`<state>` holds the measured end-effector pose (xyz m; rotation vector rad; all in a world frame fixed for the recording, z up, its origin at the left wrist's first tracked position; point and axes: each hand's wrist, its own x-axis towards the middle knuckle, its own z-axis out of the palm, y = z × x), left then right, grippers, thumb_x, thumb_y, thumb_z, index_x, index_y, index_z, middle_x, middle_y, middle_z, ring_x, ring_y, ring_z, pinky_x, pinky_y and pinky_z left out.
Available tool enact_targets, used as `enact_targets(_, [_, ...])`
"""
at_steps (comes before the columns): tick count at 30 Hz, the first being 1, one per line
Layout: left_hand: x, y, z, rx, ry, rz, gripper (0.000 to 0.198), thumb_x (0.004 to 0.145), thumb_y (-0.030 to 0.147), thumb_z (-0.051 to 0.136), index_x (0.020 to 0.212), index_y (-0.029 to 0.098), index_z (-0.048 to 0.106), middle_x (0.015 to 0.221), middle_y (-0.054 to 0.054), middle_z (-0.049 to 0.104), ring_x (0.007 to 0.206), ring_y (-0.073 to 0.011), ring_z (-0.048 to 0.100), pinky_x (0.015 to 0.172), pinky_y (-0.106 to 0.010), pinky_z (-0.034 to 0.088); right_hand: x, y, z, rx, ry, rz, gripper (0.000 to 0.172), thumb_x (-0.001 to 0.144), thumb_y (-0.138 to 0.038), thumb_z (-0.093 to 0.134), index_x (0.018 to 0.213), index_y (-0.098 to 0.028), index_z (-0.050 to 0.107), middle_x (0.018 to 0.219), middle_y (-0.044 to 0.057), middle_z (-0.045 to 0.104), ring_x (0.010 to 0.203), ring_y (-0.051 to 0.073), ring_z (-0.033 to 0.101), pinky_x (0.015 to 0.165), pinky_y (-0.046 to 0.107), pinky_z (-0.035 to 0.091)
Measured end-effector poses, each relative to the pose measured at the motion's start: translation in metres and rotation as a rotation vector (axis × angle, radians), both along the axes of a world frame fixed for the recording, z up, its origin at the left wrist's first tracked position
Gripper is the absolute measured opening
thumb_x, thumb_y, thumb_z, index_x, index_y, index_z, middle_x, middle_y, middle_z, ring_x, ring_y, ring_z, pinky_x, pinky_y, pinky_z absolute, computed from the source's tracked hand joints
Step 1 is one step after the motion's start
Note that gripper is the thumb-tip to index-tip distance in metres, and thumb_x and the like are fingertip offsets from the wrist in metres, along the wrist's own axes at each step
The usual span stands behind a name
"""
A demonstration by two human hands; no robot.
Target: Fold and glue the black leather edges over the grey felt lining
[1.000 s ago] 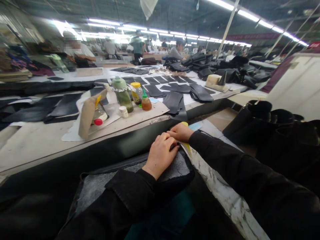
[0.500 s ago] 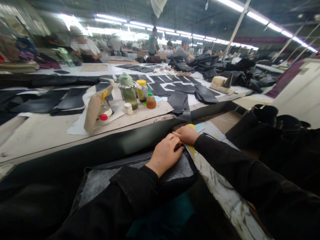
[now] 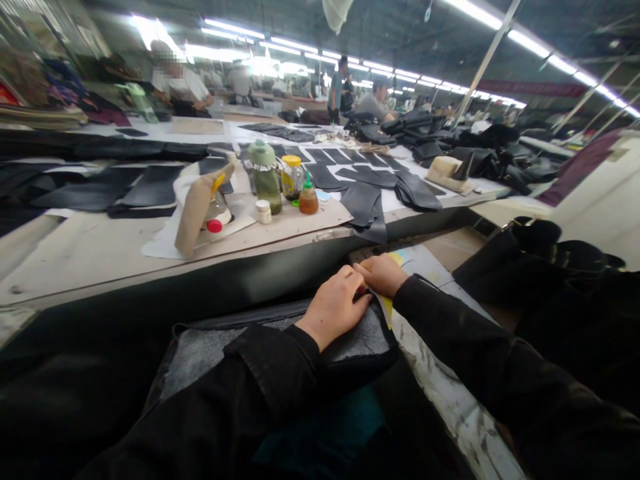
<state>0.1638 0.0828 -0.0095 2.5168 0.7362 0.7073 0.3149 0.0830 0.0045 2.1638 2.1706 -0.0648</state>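
Observation:
A black bag-like piece with a grey fuzzy panel on its upper face lies low in front of me. My left hand rests on that panel, fingers curled over the far right edge, with a small red spot showing between thumb and fingers. Just beyond that corner, my right hand is closed, its fingertips meeting the left fingers. Whatever the right fingers pinch is hidden. Under the right hand, a yellow piece sticks out along the streaked white table edge.
Across a dark gap, a table carries a green bottle, a yellow-lidded jar, a green-tipped orange bottle and black cut pieces. Black bags stand at right. A person sits at the back left.
The view has shifted slightly, so the table things appear a little further right and higher. Both hands keep nearly the same hold at the bag's corner.

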Motion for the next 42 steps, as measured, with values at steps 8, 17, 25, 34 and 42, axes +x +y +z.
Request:
enact_targets(8, [0.0, 0.0, -0.004, 0.014, -0.048, -0.003, 0.011, 0.074, 0.022, 0.053, 0.081, 0.02, 0.045, 0.086, -0.001, 0.049, 0.079, -0.0152, 0.051, 0.07, -0.028, 0.044, -0.002, -0.001, 0.001, -0.006, 0.02, 0.068, 0.046, 0.091, -0.033, 0.028, 0.072, -0.015, 0.066, 0.079, 0.006, 0.066, 0.074, 0.014, 0.057, 0.064, 0.022, 0.031])
enact_targets(17, [0.0, 0.002, -0.006, 0.012, -0.036, 0.033, 0.012, 0.07, 0.011, 0.044, 0.078, 0.019, 0.048, 0.08, -0.002, 0.049, 0.076, -0.0156, 0.051, 0.072, -0.028, 0.044, -0.003, -0.006, -0.001, -0.034, 0.029, -0.031, 0.046, 0.091, -0.033, 0.026, 0.076, -0.016, 0.066, 0.081, 0.007, 0.065, 0.073, 0.016, 0.057, 0.059, 0.023, 0.03])
enact_targets(25, [0.003, 0.003, -0.008, 0.028, -0.004, 0.063, 0.013, 0.07, 0.01, 0.041, 0.076, 0.019, 0.048, 0.079, -0.002, 0.05, 0.075, -0.016, 0.052, 0.07, -0.028, 0.043, -0.005, -0.01, -0.004, -0.054, 0.001, -0.073, 0.046, 0.091, -0.033, 0.025, 0.079, -0.015, 0.065, 0.084, 0.009, 0.064, 0.074, 0.018, 0.057, 0.059, 0.024, 0.031])
enact_targets(34, [0.006, 0.0, -0.001, 0.017, 0.031, 0.075, 0.014, 0.07, 0.01, 0.039, 0.076, 0.018, 0.048, 0.079, -0.004, 0.05, 0.075, -0.0178, 0.052, 0.071, -0.029, 0.044, -0.007, -0.017, -0.008, -0.032, 0.044, -0.109, 0.045, 0.091, -0.035, 0.023, 0.088, -0.014, 0.062, 0.092, 0.014, 0.062, 0.086, 0.023, 0.056, 0.073, 0.031, 0.035])
enact_targets(42, [0.006, 0.005, -0.002, -0.05, -0.016, 0.171, 0.018, 0.075, 0.011, 0.036, 0.085, 0.017, 0.05, 0.087, -0.005, 0.056, 0.081, -0.016, 0.054, 0.076, -0.027, 0.043, 0.021, -0.036, -0.013, -0.037, 0.503, -0.062, 0.032, 0.088, -0.04, 0.036, 0.092, -0.02, 0.061, 0.094, 0.006, 0.062, 0.093, 0.02, 0.054, 0.083, 0.03, 0.037])
